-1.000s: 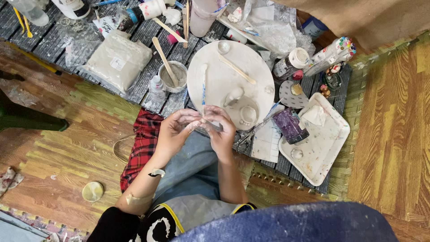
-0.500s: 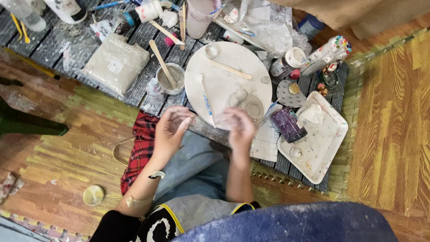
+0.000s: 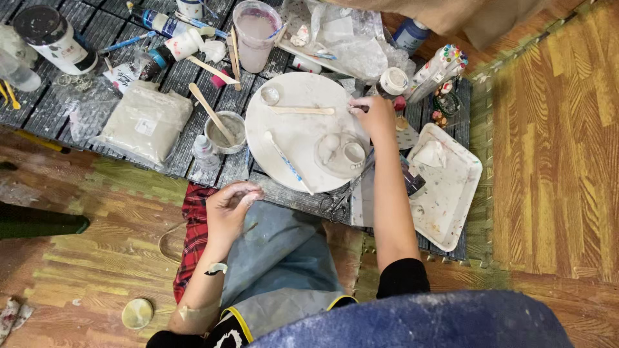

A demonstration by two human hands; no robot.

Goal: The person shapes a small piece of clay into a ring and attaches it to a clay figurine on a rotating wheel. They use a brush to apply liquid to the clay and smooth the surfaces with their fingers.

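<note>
My left hand (image 3: 233,201) hovers over my lap with its clay-smeared fingers pinched around a small pale lump of clay. My right hand (image 3: 374,115) is stretched out to the far right rim of the round white board (image 3: 293,132), fingers closed on a small dark tool at the board's edge. On the board lie a small white clay piece with cup shapes (image 3: 340,154), a wooden stick (image 3: 303,111), a blue-handled tool (image 3: 287,161) and a small clay dish (image 3: 270,95).
A bag of white clay (image 3: 143,122), a small cup with a wooden stick (image 3: 225,129), a plastic cup of cloudy water (image 3: 256,33), jars and paint tubes crowd the dark mat. A stained white tray (image 3: 451,187) sits right. Scissors (image 3: 338,201) lie at the mat's near edge.
My hands were together over my lap working the clay. The right hand has since reached forward to the board's far rim, while the left stays low with the lump.
</note>
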